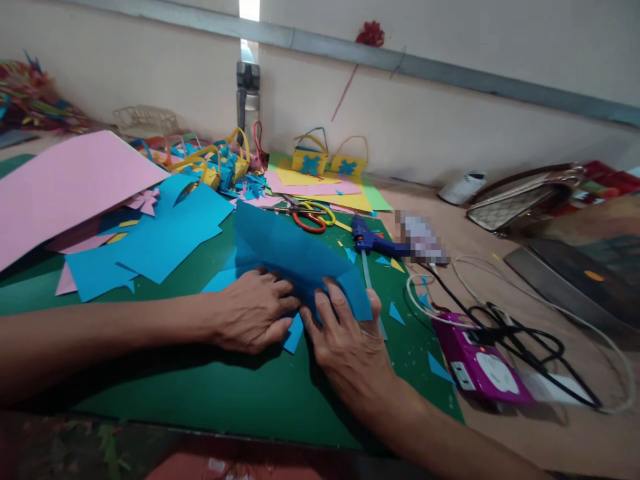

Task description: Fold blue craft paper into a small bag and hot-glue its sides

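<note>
A creased sheet of blue paper (pixel 295 247) stands partly raised above the green mat (pixel 200 380), with a flap lying low at its left. My left hand (pixel 255 310) has its fingers curled against the sheet's lower edge, and their tips are partly hidden. Against the near face of the same sheet, my right hand (pixel 350 333) presses with bent fingers, one of them at the right edge. Between the two hands a narrow blue strip of the paper pokes out toward me. Behind the sheet are scissors (pixel 313 219) with red and yellow handles.
A blue glue gun (pixel 380 241) lies to the right, near a purple power strip (pixel 480 360) with tangled cables. Pink card (pixel 75 180) and blue sheets (pixel 170 233) cover the left. Small yellow paper bags (pixel 310 161) stand by the wall, beside a bottle (pixel 249 100).
</note>
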The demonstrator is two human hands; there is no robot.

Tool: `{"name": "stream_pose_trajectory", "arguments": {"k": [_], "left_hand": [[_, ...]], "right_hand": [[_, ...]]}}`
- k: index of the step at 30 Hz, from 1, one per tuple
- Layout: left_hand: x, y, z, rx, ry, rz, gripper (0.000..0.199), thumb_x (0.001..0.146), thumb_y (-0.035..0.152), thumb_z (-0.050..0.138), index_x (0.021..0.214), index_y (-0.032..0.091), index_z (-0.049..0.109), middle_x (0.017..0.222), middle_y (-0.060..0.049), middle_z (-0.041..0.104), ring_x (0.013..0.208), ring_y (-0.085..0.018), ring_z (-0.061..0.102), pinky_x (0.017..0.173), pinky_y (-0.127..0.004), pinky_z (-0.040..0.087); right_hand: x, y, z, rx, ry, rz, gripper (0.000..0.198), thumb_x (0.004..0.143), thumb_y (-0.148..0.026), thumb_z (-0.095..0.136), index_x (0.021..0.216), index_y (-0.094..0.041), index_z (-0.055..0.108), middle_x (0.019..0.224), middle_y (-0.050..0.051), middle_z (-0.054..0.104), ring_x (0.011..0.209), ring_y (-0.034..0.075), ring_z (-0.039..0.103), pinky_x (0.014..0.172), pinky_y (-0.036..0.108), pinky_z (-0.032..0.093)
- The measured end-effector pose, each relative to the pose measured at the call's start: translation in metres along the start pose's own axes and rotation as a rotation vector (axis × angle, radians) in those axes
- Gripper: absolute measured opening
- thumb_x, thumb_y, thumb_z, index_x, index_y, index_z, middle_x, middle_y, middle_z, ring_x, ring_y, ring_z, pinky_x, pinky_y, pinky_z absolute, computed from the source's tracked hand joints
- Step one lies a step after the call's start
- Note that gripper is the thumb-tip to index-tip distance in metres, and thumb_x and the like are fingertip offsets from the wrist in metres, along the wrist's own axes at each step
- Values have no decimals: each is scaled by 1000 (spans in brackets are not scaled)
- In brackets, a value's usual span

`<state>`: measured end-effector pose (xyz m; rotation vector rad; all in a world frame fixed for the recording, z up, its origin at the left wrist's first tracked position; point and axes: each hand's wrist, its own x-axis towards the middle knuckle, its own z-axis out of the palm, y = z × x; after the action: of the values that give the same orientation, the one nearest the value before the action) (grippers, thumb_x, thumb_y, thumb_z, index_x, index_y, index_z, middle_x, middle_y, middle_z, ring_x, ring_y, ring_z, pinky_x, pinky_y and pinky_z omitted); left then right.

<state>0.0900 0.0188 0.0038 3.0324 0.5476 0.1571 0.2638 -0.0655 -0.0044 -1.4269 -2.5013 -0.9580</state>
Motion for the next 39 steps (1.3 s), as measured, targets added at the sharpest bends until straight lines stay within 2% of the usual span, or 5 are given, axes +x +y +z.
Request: {"name": "stream_pose_trajectory", "arguments": {"k": [7, 18, 25, 29, 39], "left_hand": [[8, -5, -3, -18, -36, 11, 28, 85, 28, 39, 98, 18, 63, 97, -10, 62, 78, -24, 58, 74, -41, 43], [16, 0, 5, 71, 39, 20, 26, 86, 28, 40, 86, 16, 62, 79, -10, 64, 60, -22, 57, 57, -36, 42], [17, 4, 9, 120, 121, 6, 23, 87, 28, 41, 82, 16, 60, 72, -9, 61, 61, -23, 56, 58, -37, 39], [17, 5, 9, 98, 94, -9, 25, 88, 28, 40, 81, 17, 61, 71, -9, 62, 59, -21, 56, 59, -36, 39], [17, 8, 11, 91, 81, -40, 25, 88, 29, 42, 86, 16, 63, 75, -10, 64, 64, -22, 58, 64, -37, 40]], "right_hand": [[-2, -4, 0, -56, 14, -11, 24, 80, -8, 50, 89, -14, 71, 104, 13, 64, 119, 29, 42, 105, 55, 6], [-7, -5, -2, -55, 56, -25, 29, 80, -4, 44, 84, -12, 71, 100, 14, 67, 117, 28, 45, 105, 55, 6], [-14, 21, -18, -129, 172, -56, 34, 81, -1, 47, 107, -15, 64, 120, 14, 60, 121, 28, 46, 95, 45, 34], [-2, 42, -23, -98, 295, 21, 24, 82, -5, 53, 96, -21, 64, 110, 11, 65, 115, 30, 51, 94, 55, 31], [14, 48, -25, 83, 350, -103, 20, 83, -4, 47, 85, -10, 66, 78, 13, 67, 78, 23, 60, 80, 44, 45]]}}
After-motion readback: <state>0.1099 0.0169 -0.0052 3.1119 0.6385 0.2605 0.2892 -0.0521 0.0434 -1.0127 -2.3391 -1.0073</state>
